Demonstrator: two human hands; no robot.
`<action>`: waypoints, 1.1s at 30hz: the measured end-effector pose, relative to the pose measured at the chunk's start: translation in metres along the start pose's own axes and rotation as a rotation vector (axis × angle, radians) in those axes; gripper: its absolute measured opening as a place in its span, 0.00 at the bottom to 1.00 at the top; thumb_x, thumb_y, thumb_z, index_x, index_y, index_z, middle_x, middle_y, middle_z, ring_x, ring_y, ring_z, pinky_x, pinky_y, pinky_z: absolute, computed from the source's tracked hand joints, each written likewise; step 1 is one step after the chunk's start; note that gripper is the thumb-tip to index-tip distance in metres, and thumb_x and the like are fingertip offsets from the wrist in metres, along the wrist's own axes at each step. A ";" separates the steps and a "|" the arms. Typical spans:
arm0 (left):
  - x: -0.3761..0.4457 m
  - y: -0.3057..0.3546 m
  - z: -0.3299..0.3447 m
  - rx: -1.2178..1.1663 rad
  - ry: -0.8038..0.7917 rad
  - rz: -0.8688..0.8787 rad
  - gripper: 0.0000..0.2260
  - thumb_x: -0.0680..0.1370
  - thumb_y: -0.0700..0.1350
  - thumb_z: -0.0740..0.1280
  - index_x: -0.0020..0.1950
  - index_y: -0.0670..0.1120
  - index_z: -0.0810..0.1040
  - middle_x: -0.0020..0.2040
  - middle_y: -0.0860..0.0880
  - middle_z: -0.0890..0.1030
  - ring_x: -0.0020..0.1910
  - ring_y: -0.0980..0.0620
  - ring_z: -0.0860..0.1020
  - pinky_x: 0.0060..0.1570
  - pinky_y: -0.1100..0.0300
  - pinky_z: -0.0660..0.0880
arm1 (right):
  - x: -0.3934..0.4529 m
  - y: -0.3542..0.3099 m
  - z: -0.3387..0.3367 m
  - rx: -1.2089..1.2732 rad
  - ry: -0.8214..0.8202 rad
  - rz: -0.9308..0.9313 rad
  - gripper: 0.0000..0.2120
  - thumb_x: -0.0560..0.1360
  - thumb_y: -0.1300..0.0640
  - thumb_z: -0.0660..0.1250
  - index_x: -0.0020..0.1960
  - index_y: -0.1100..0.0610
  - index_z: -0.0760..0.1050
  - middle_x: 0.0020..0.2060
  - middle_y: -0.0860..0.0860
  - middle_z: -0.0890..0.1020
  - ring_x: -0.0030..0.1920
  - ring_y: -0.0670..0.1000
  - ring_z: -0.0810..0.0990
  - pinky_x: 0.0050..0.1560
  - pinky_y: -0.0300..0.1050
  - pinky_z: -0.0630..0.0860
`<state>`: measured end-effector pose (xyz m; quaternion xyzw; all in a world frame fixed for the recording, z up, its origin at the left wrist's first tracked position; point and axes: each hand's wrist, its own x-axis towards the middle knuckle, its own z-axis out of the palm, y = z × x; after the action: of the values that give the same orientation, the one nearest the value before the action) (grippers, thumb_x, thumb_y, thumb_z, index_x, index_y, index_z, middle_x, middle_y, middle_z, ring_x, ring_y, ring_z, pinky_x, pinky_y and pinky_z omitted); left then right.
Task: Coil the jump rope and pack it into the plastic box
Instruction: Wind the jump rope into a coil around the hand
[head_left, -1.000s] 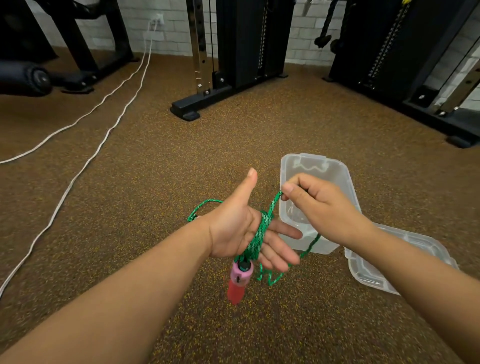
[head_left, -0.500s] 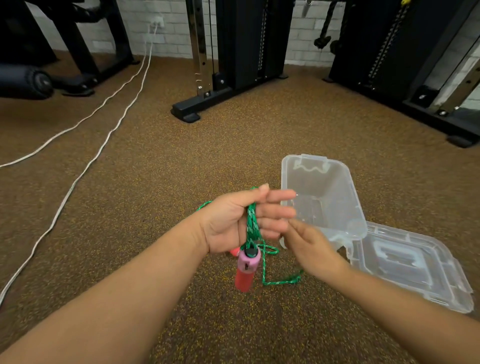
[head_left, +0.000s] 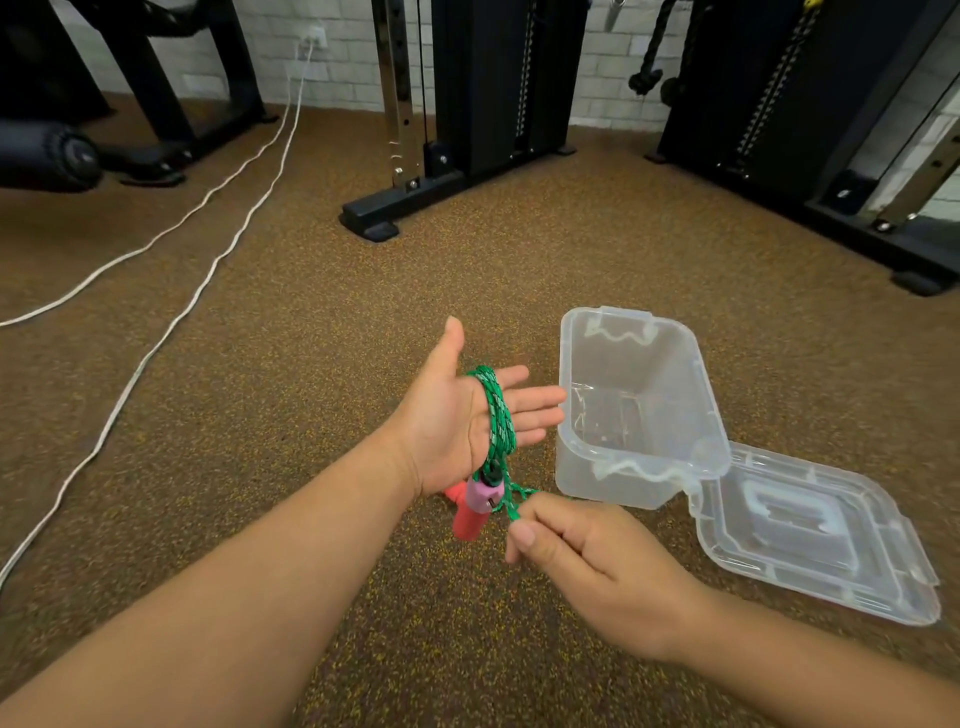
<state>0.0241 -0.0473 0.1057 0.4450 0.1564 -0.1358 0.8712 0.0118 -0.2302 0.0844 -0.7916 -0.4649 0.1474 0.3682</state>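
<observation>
Rope (head_left: 497, 415) wound round my flat, spread left hand (head_left: 457, 415), a former; right hand (head_left: 587, 556) pinches the free end, ready to wrap; box (head_left: 691, 364) lies open beside.

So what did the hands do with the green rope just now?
The right hand carried the rope from above the left hand round to below it, still pinching it, adding a turn. The left hand closed briefly, then opened flat again. The plastic box and lid stayed put.

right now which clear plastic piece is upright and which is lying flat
The plastic box stands upright and open, just past the left hand. The lid lies flat beside it, right of the right hand.
</observation>
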 end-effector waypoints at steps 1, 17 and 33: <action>0.000 0.000 0.001 0.030 0.001 -0.017 0.45 0.73 0.72 0.42 0.75 0.39 0.59 0.58 0.36 0.81 0.57 0.42 0.80 0.58 0.51 0.74 | 0.001 -0.005 -0.005 0.042 0.011 -0.008 0.10 0.79 0.48 0.57 0.42 0.46 0.74 0.31 0.31 0.76 0.34 0.36 0.74 0.35 0.29 0.66; -0.012 -0.002 0.006 0.447 -0.375 -0.321 0.51 0.69 0.75 0.39 0.62 0.34 0.75 0.33 0.41 0.83 0.24 0.49 0.80 0.24 0.65 0.74 | 0.049 0.024 -0.062 0.155 0.305 0.080 0.14 0.75 0.41 0.60 0.39 0.51 0.74 0.25 0.41 0.72 0.27 0.40 0.67 0.30 0.34 0.64; -0.009 0.008 0.002 -0.033 -0.034 0.168 0.18 0.81 0.52 0.54 0.60 0.44 0.78 0.40 0.49 0.86 0.29 0.57 0.82 0.31 0.66 0.78 | 0.022 0.040 0.009 0.364 0.083 0.301 0.12 0.81 0.52 0.56 0.43 0.51 0.75 0.27 0.50 0.70 0.29 0.50 0.70 0.33 0.48 0.68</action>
<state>0.0191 -0.0435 0.1165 0.4399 0.1058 -0.0674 0.8892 0.0432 -0.2193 0.0517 -0.7779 -0.2920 0.2492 0.4975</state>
